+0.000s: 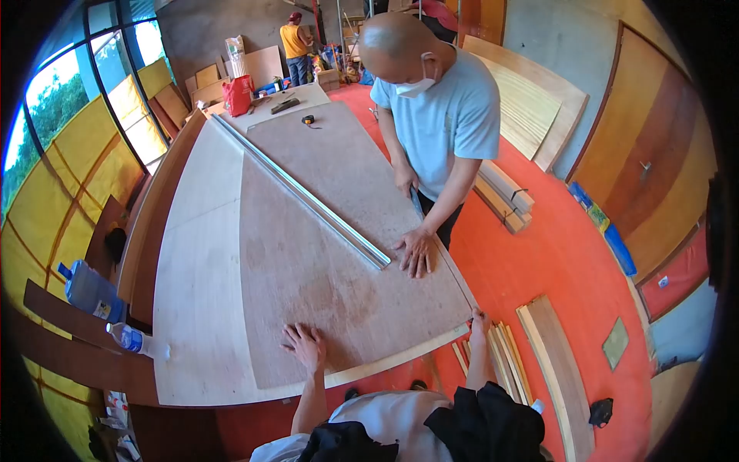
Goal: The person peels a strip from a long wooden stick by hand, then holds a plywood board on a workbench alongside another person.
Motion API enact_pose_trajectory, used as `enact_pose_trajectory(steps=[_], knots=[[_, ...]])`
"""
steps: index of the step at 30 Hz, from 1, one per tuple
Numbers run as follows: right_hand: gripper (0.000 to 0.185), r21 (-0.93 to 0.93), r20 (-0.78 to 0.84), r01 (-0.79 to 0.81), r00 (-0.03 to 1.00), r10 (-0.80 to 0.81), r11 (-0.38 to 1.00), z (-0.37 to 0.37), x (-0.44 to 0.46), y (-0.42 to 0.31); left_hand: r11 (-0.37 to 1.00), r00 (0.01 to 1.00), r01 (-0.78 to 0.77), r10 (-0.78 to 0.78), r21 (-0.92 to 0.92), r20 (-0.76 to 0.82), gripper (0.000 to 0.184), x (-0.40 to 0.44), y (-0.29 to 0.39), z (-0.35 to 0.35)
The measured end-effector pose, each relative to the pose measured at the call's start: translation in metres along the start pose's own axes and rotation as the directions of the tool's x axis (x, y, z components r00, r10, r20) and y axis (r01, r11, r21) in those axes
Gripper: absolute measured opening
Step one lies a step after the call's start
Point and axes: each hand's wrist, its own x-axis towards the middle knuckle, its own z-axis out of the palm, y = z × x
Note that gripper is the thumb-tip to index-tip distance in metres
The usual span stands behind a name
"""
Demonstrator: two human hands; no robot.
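My left hand point(305, 346) lies flat, fingers spread, on a brown plywood sheet point(308, 223) near its front edge. At the sheet's near right corner my right hand point(479, 319) is closed around the edge; the fingertips are partly hidden. A long metal straightedge point(308, 199) rests diagonally across the sheet. On the right side stands a co-worker point(446, 108), one hand point(416, 252) pressed flat on the sheet. The co-worker's other hand holds a narrow, dark-handled tool point(416, 202) at the sheet's edge; its kind is unclear.
A tape measure point(309, 120) and a red bag point(238, 96) are toward the far end. Water bottles point(127, 337) stand at left. Wood strips point(504, 358) and planks point(558, 377) lie on the red floor at right. Another person point(295, 46) works at the back.
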Motion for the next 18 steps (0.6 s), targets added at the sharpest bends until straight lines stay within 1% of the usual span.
enact_pose_trajectory(steps=[1, 4, 7, 9, 11, 14, 17, 18], knots=[[0.022, 0.006, 0.007, -0.018, 1.0, 0.018, 1.0, -0.001, -0.002, -0.001, 1.0, 1.0, 0.0, 0.0, 0.005, 0.005, 0.055, 0.0, 0.0, 0.0], [0.021, -0.021, -0.045, -0.034, 0.998, 0.033, 0.999, -0.002, 0.012, 0.024, 1.0, 1.0, 0.008, -0.008, 0.014, 0.007, 0.055, -0.001, 0.0, -0.001], [0.02, 0.077, 0.019, 0.017, 1.0, -0.019, 0.997, -0.004, -0.003, 0.008, 0.999, 1.0, 0.017, -0.018, 0.039, 0.021, 0.057, -0.004, 0.005, -0.004], [0.021, 0.009, -0.052, 0.104, 0.993, -0.104, 0.995, -0.003, 0.013, 0.039, 0.998, 0.999, 0.008, -0.01, 0.061, 0.03, 0.057, -0.002, 0.006, -0.003], [0.023, -0.243, -0.071, 0.026, 0.997, -0.044, 0.97, -0.004, 0.003, 0.016, 0.997, 0.999, 0.001, -0.004, 0.079, 0.033, 0.058, -0.001, 0.0, 0.004], [0.026, -0.236, -0.047, 0.023, 0.998, -0.035, 0.972, -0.005, 0.023, 0.044, 0.994, 0.997, 0.016, -0.023, 0.104, 0.067, 0.058, -0.001, 0.005, 0.001], [0.025, -0.074, -0.062, -0.061, 0.997, 0.056, 0.995, 0.0, -0.002, 0.008, 0.992, 0.998, 0.001, -0.008, 0.128, 0.058, 0.057, 0.0, 0.0, 0.008], [0.027, -0.002, -0.02, -0.045, 0.999, 0.045, 0.999, 0.0, -0.005, 0.007, 0.99, 0.999, -0.012, 0.005, 0.138, 0.05, 0.057, 0.0, -0.002, 0.009]])
